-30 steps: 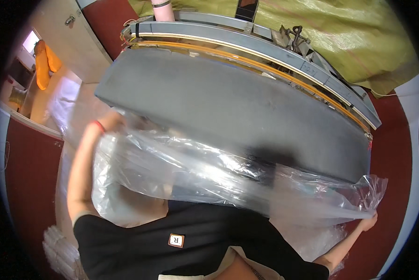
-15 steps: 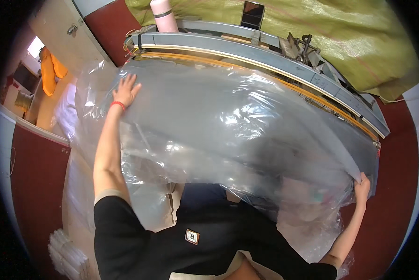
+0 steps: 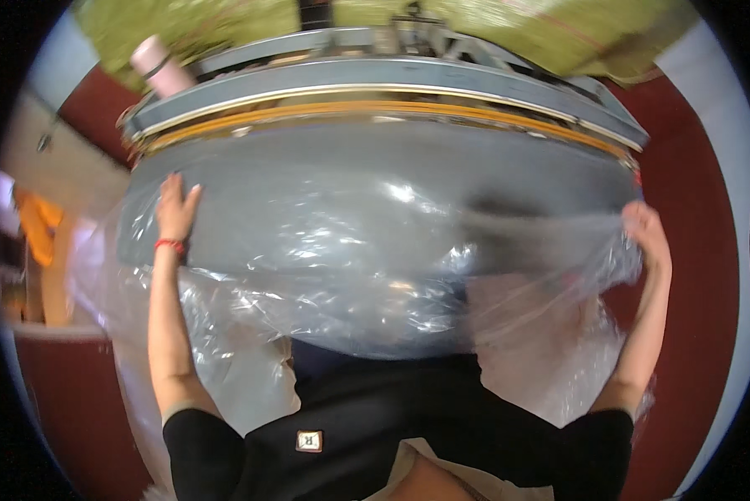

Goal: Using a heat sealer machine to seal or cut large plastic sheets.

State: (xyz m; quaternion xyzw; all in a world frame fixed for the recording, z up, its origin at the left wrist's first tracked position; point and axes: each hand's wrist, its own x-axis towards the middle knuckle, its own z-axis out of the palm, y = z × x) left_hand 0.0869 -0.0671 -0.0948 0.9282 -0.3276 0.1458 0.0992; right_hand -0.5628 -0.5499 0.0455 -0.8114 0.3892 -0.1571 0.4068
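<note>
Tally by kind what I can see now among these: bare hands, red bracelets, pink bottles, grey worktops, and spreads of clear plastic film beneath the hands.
Bare hands: 2 (left hand, right hand)
Red bracelet: 1
Pink bottle: 1
Grey worktop: 1
Clear plastic film: 1 spread, layers unclear
Total: 6

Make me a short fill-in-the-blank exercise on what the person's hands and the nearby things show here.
1. The left hand lies spread on the clear plastic sheet, and its wrist band is coloured ____.
2. Open or closed: the right hand is ____ on the sheet's edge.
3. The bottle behind the long grey beam is mainly ____.
4. The person's shirt is mostly ____.

Missing words: red; closed; pink; black.
</note>
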